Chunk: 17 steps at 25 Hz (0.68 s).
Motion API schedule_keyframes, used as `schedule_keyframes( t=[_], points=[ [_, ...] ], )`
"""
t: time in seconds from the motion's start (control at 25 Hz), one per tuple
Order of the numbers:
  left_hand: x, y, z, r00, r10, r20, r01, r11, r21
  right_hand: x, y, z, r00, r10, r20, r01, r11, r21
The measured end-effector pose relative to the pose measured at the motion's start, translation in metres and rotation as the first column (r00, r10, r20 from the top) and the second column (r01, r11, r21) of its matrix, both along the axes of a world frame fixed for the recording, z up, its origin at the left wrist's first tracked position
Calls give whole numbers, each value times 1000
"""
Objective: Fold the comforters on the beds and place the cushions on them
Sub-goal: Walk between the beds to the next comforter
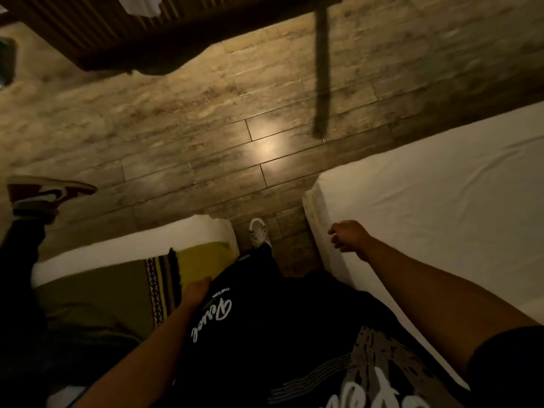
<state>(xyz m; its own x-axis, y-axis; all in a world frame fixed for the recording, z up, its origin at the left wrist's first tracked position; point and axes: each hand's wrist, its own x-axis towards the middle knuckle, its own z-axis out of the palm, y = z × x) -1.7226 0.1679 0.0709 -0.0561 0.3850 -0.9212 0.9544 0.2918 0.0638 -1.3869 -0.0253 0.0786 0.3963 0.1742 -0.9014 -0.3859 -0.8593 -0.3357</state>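
The right hand (348,236) hung over the near corner of the right bed (441,201), its fingers loosely curled and its grip holding nothing; whether the fingertips brushed the white sheet could not be told through the blur. The left hand (195,293) was pressed between the person's black shirt (265,334) and the left bed (123,251); most of its fingers were hidden against the shirt, so the state of its grip could not be told, nor whether it held the cloth beside it. On the left bed lay an olive comforter (97,293) with a patterned, fringed border and a yellow part (203,257) toward the bed's foot; it was spread rather than folded, and its near end was cut off by the arm and by shadow. The right bed showed only a bare white sheet with faint creases. At the far left another person's leg and a red and white sneaker (47,192) were raised above the floor. One white shoe (258,232) of the wearer stood in the narrow aisle between the two beds; beyond the beds' feet the wood-plank floor (206,113) lay open and wide. Dark slatted wooden furniture (117,28) stood at the top, partly out of frame, and a dark, blurred vertical strip (321,69) could not be made out.
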Motion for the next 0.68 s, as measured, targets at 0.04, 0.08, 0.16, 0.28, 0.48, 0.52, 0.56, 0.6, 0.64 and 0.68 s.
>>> schedule_keyframes(
  t=[0.04, 0.08, 0.16, 0.28, 0.48, 0.52, 0.56, 0.6, 0.64, 0.68],
  points=[
    [16, 30, -5, 997, -76, -25, 75, 997, -27, 5, 1, -5, 1000, -15, -15, 15, 999, -49],
    [33, 57, -9, 990, -142, -14, 141, 989, -41, 9, 1, -9, 1000, -23, -21, 20, 995, -95],
    [80, 101, 5, 996, -83, 20, 84, 996, -33, 21, 1, -11, 1000, 13, -13, -15, 985, -173],
    [165, 151, 23, 999, 1, 47, 5, 992, -126, 41, 9, -1, 1000, 7, 1, -7, 968, -252],
    [319, 224, 28, 963, -86, 254, 112, 990, -87, 98, 44, -20, 991, -130, -29, 119, 959, -256],
    [342, 234, 29, 962, -112, 250, 142, 984, -104, 112, 54, -24, 988, -141, -54, 124, 961, -248],
    [360, 246, 25, 961, -146, 235, 173, 980, -99, 129, 66, -28, 984, -166, -67, 146, 961, -234],
    [381, 262, 20, 962, -179, 207, 202, 975, -92, 153, 83, -32, 971, -228, -74, 207, 952, -224],
    [397, 277, 16, 965, -214, 148, 227, 971, -78, 176, 97, -38, 953, -291, -84, 269, 941, -206],
    [412, 289, 17, 968, -229, 100, 236, 969, -68, 199, 110, -41, 933, -341, -117, 317, 930, -188]
  ],
)
